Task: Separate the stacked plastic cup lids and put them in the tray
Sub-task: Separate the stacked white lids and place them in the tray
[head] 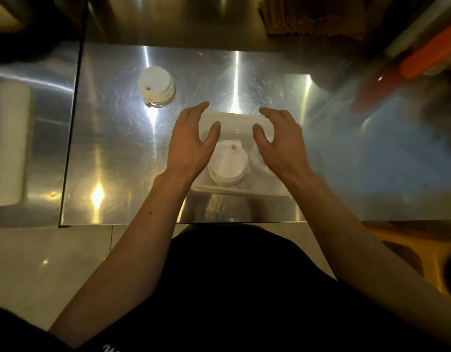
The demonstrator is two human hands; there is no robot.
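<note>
A white rectangular tray [234, 120] sits on the steel counter in front of me. Inside it, near its front, stands a short pile of white plastic cup lids [228, 163], and a clear lid [257, 161] lies beside the pile to the right, partly hidden. My left hand [194, 143] hovers over the tray's left side with fingers spread and nothing in it. My right hand [280, 141] hovers over the tray's right side, also spread and holding nothing. A second stack of white lids [157, 86] stands on the counter at the far left, apart from both hands.
The steel counter [117, 148] ends at a front edge close to my body. A white roll [8, 143] lies on a lower surface at the left. Brown cardboard [313, 16] sits at the back right, with orange items [432, 54] at the right.
</note>
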